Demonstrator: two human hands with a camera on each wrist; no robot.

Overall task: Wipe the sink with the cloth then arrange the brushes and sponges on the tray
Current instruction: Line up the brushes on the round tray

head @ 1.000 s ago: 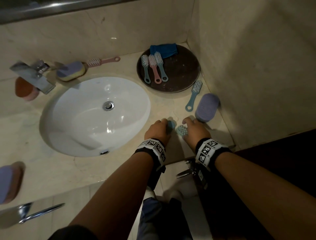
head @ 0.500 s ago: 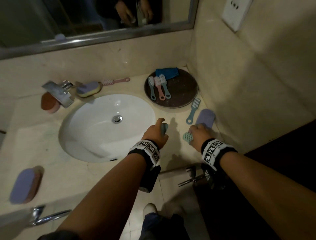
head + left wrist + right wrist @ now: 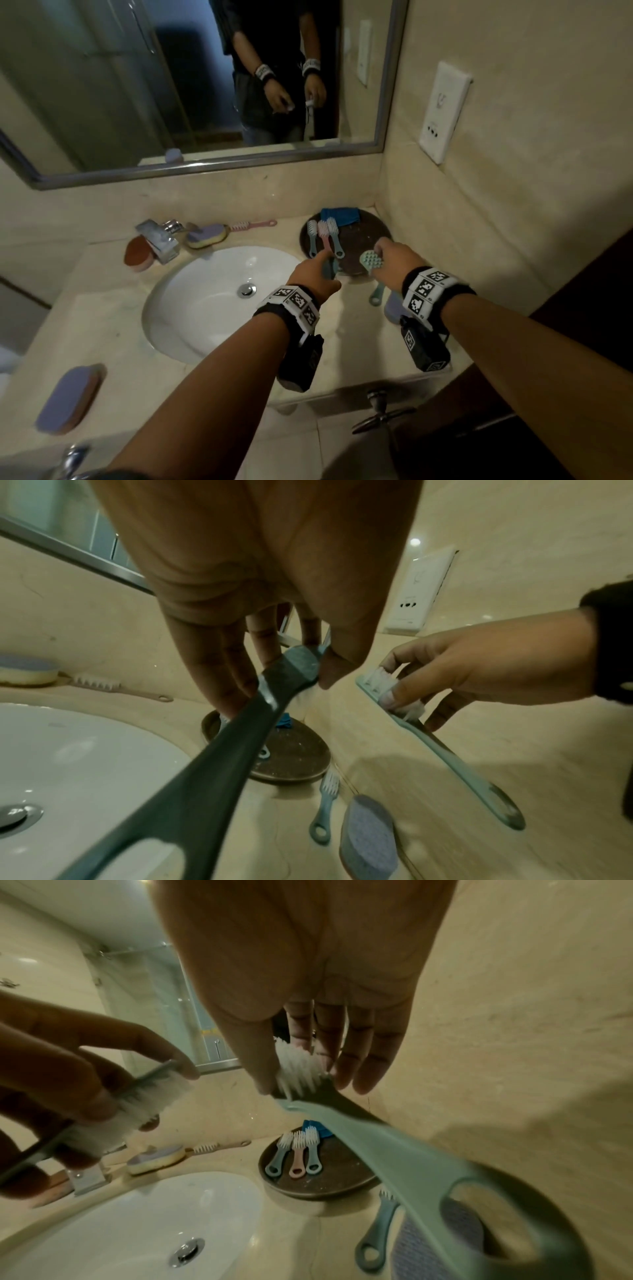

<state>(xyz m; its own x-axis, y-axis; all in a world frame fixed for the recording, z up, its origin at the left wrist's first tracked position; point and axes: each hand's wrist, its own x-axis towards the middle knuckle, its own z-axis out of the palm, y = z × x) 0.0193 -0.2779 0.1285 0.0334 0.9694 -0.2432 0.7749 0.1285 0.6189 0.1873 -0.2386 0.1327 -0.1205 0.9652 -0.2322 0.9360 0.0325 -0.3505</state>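
Note:
My left hand (image 3: 315, 274) pinches the bristle head of a dark teal brush (image 3: 212, 764), its handle pointing back toward my wrist. My right hand (image 3: 390, 260) pinches the head of a light green brush (image 3: 394, 1156) the same way. Both hands hover over the near rim of the round brown tray (image 3: 363, 240). On the tray lie three brushes (image 3: 323, 236) side by side and a folded blue cloth (image 3: 342, 216) at the back. The white sink (image 3: 205, 308) is to the left.
On the counter below my right hand lie a blue brush (image 3: 376, 296) and a purple sponge (image 3: 369, 840). Behind the sink are a pink brush (image 3: 253, 225), a yellow-purple sponge (image 3: 207, 236), the faucet (image 3: 159, 240) and a brown sponge (image 3: 137, 257). Another sponge (image 3: 68, 397) lies front left.
Both hands have lifted their brushes off the counter's front edge and carried them forward over the tray's near rim. The head view has tilted up to show the mirror.

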